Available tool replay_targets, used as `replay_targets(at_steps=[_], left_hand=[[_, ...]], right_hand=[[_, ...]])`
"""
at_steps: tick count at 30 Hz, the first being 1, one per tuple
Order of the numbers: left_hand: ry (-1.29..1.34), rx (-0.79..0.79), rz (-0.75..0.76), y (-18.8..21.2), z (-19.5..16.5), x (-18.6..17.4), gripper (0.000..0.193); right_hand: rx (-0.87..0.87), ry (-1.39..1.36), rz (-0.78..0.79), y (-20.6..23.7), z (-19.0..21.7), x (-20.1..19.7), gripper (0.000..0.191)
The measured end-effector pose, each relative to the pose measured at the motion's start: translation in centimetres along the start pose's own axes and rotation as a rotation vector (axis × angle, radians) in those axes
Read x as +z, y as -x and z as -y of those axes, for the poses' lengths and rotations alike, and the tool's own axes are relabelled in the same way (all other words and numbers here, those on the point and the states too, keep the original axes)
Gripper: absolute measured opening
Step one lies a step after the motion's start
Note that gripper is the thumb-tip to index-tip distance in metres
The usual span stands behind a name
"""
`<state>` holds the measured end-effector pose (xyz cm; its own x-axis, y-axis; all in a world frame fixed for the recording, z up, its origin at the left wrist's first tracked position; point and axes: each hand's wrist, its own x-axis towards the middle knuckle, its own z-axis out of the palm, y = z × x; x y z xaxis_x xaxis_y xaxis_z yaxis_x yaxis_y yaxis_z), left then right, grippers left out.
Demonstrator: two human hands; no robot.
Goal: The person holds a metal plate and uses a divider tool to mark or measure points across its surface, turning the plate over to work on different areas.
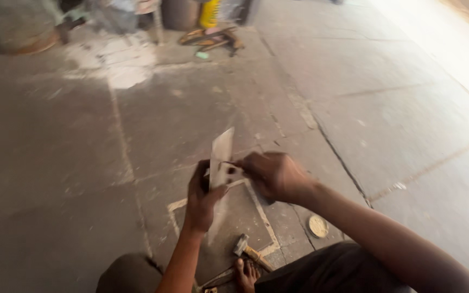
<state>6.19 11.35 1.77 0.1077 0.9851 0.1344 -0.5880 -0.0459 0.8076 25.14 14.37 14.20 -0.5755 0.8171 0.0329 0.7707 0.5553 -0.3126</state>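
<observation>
Hands: left (202, 196) gripping metal strip (221, 157), right (272, 174) pinching it.

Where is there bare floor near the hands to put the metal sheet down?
Bare grey concrete floor lies wide beside the left hand, and also beyond the right hand. It is crowded near the bare foot: the wooden-handled hammer and the small round metal disc lie there.

Yellow container (209, 13) — upright, far top centre, beside grey drum (180, 12); label unreadable.
</observation>
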Motion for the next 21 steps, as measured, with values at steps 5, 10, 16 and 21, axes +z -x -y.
replay_targets(at_steps=[5, 10, 16, 21], left_hand=[[-0.196, 0.193, -0.022, 0.1, 0.9, 1.5, 0.053], [0.382, -0.235, -0.219, -1.3, 0.1, 0.7, 0.056], [0.451, -0.479, -0.108, -0.7, -2.4, -1.4, 0.058], [-0.535, 0.399, -0.218, 0.1, 0.3, 1.5, 0.060]], right_hand=[[0.565, -0.984, 0.143, -1.5, 0.0, -2.0, 0.053], [0.108, -0.063, -0.173, -0.8, 1.8, -3.6, 0.068], [-0.497, 0.540, -0.290, 0.4, -0.8, -2.0, 0.049], [0.071, -0.266, -0.108, -0.9, -3.1, 0.8, 0.042]])
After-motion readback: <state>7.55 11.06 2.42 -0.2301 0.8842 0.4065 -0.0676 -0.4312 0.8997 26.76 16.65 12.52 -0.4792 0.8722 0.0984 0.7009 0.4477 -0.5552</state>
